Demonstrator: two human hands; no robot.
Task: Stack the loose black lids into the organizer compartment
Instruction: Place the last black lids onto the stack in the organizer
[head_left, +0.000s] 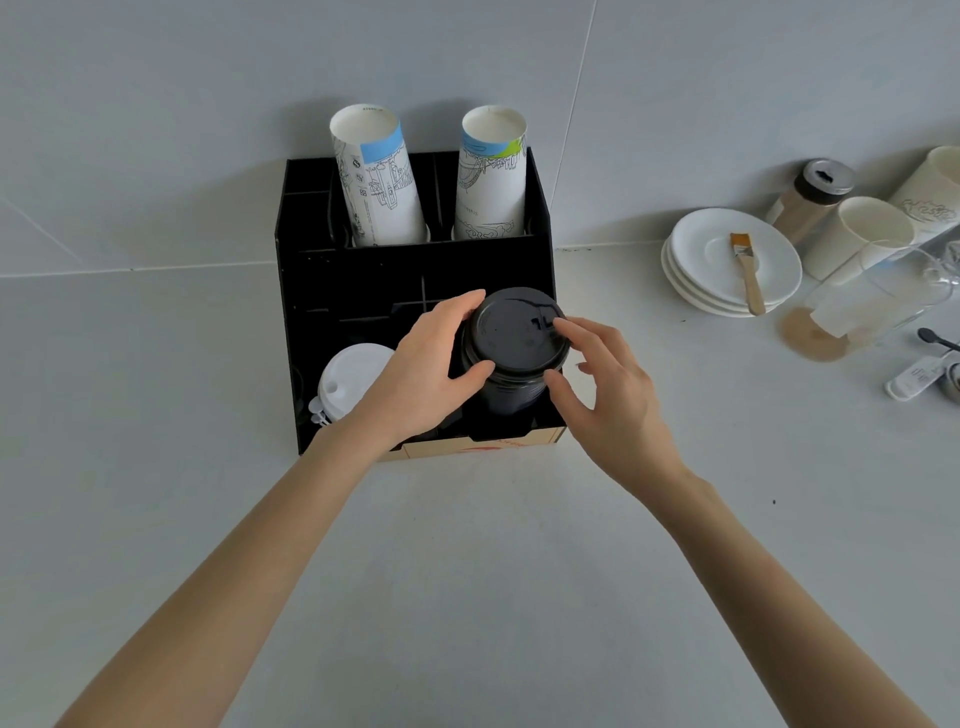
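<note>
A tall stack of black lids stands in the front right compartment of the black organizer and rises above its rim. My left hand grips the stack's left side, thumb and fingers wrapped around it. My right hand is at the right side, a fingertip touching the top lid near its sip hole and the thumb against the stack below. A stack of white lids fills the compartment to the left, partly hidden by my left wrist.
Two stacks of printed paper cups stand in the organizer's back row against the wall. At the right lie stacked white saucers with a brush, a shaker jar, white cups, a glass and small spoons.
</note>
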